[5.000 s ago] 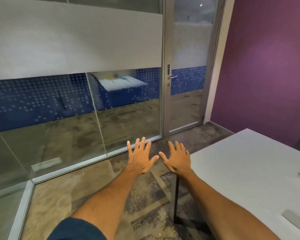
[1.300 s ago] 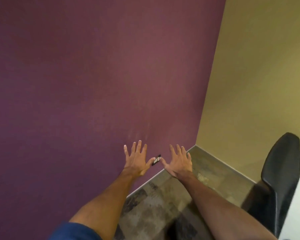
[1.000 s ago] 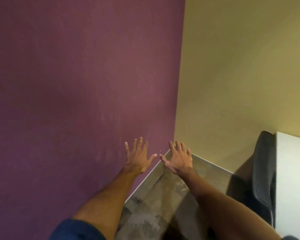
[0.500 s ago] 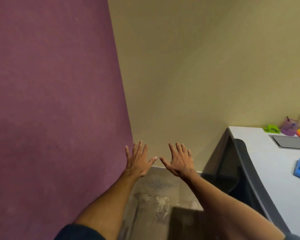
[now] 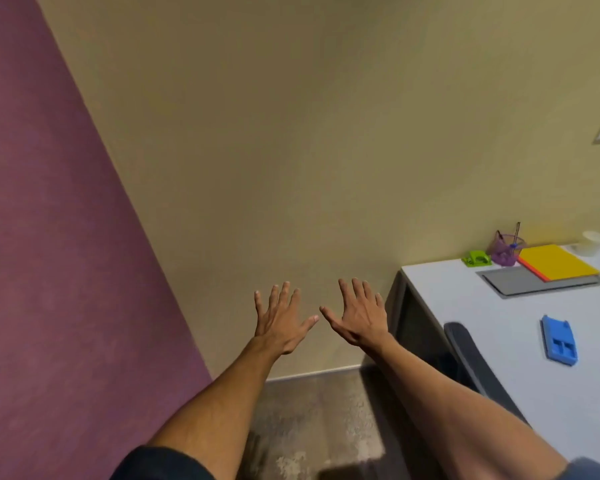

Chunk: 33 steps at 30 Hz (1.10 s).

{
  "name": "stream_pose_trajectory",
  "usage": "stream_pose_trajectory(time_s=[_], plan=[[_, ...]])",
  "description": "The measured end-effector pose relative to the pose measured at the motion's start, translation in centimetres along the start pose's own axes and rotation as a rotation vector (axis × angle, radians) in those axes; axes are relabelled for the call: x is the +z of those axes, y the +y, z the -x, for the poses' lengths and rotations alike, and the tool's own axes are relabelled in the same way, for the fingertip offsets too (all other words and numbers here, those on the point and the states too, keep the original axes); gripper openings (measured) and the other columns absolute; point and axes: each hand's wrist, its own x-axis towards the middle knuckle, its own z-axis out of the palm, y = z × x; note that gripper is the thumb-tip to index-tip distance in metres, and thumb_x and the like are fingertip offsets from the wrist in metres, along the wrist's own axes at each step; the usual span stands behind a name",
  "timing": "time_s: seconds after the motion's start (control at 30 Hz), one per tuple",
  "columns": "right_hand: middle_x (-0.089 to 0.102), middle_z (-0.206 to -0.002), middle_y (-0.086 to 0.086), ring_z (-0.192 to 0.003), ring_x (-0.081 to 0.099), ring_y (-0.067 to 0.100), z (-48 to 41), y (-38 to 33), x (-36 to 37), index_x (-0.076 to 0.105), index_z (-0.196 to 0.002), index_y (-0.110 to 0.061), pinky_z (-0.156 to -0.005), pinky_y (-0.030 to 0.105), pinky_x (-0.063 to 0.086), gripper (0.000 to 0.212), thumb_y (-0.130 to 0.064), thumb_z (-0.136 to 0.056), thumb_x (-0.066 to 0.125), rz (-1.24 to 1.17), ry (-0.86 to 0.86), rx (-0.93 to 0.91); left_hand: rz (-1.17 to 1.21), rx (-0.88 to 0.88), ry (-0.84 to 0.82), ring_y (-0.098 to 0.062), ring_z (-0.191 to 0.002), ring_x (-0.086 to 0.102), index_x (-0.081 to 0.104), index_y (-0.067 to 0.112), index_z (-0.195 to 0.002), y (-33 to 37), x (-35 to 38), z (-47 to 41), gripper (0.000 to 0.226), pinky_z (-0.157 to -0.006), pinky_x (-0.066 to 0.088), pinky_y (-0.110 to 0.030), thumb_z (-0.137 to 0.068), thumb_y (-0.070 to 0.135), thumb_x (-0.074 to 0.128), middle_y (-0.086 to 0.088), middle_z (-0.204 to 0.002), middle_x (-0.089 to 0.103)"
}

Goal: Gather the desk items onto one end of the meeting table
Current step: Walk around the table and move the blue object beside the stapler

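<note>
My left hand (image 5: 281,320) and my right hand (image 5: 359,315) are stretched out in front of me in the air, fingers spread, holding nothing. They hover left of the white meeting table (image 5: 465,306). On the table's far end sit a green stapler-like item (image 5: 477,258), a purple pen cup (image 5: 506,249) with pens, a yellow and orange folder (image 5: 558,263) and a white bowl (image 5: 595,241). A blue flat item (image 5: 559,340) lies nearer, apart from the others.
A dark office chair (image 5: 471,365) stands pushed against the table's left side. A grey cable hatch (image 5: 527,282) is set into the tabletop. A purple wall (image 5: 49,271) meets a beige wall (image 5: 291,133) at the corner. Patterned floor (image 5: 309,410) lies below my arms.
The view has swung right, from the glass wall and door past the purple wall to the beige wall; the table end with the desk items has come into sight. My hands stay spread.
</note>
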Motion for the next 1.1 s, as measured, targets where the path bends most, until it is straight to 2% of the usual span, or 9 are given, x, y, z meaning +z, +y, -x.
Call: stream_pose_trajectory(time_s=[0.17, 0.53, 0.73, 0.87, 0.93, 1.1], plan=[[0.017, -0.159, 0.010, -0.147, 0.014, 0.031, -8.6, 4.3, -1.6, 0.018, -0.151, -0.024, -0.117, 0.052, 0.018, 0.081, -0.072, -0.087, 0.027, 0.010, 0.055, 0.096, 0.022, 0.089, 0.047, -0.025, -0.149, -0.005, 0.010, 0.021, -0.154, 2.9, -0.6, -11.0, 0.078, -0.114, -0.013, -0.058, -0.093, 0.066, 0.025, -0.006, -0.162, -0.002], [0.013, -0.160, 0.009, -0.148, 0.010, 0.029, -16.7, 15.0, -3.0, 0.014, -0.152, -0.023, -0.118, 0.049, 0.013, 0.076, -0.066, -0.091, 0.030, -0.013, 0.110, 0.435, -0.004, 0.443, -0.006, -0.026, -0.149, -0.005, 0.008, 0.022, -0.154, 13.1, -0.3, -27.8, 0.077, -0.113, -0.013, -0.059, -0.093, 0.066, 0.024, -0.006, -0.162, -0.003], [0.010, -0.161, 0.010, -0.149, 0.007, 0.030, -19.0, 20.2, -2.4, 0.011, -0.154, -0.022, -0.118, 0.049, 0.013, 0.071, -0.060, -0.095, 0.027, -0.025, 0.149, 0.673, -0.005, 0.659, -0.048, -0.026, -0.149, -0.006, 0.008, 0.022, -0.154, 17.8, 0.6, -34.2, 0.076, -0.114, -0.014, -0.058, -0.094, 0.065, 0.023, -0.005, -0.162, -0.004], [0.021, -0.158, 0.010, -0.145, 0.018, 0.030, -18.8, 22.2, -2.4, 0.018, -0.152, -0.021, -0.115, 0.050, 0.024, 0.076, -0.065, -0.090, 0.017, 0.015, 0.193, 0.768, -0.019, 0.758, -0.077, -0.025, -0.149, -0.008, 0.006, 0.022, -0.154, 20.2, 1.0, -36.7, 0.076, -0.112, -0.017, -0.057, -0.094, 0.065, 0.021, -0.005, -0.162, -0.007], [0.019, -0.158, 0.010, -0.146, 0.017, 0.030, -18.3, 23.6, -2.1, 0.019, -0.151, -0.021, -0.115, 0.050, 0.024, 0.071, -0.061, -0.093, 0.024, 0.008, 0.188, 0.862, -0.033, 0.843, -0.103, -0.025, -0.149, -0.010, 0.006, 0.021, -0.154, 22.3, 1.7, -38.0, 0.076, -0.111, -0.018, -0.057, -0.094, 0.065, 0.021, -0.005, -0.162, -0.007], [0.012, -0.161, 0.012, -0.148, 0.009, 0.031, -16.9, 26.0, -1.7, 0.015, -0.153, -0.020, -0.118, 0.050, 0.018, 0.067, -0.049, -0.097, 0.038, -0.009, 0.162, 0.960, -0.063, 0.999, -0.110, -0.026, -0.149, -0.008, 0.006, 0.020, -0.154, 26.4, 2.8, -38.8, 0.077, -0.112, -0.016, -0.058, -0.094, 0.066, 0.020, -0.006, -0.162, -0.005]])
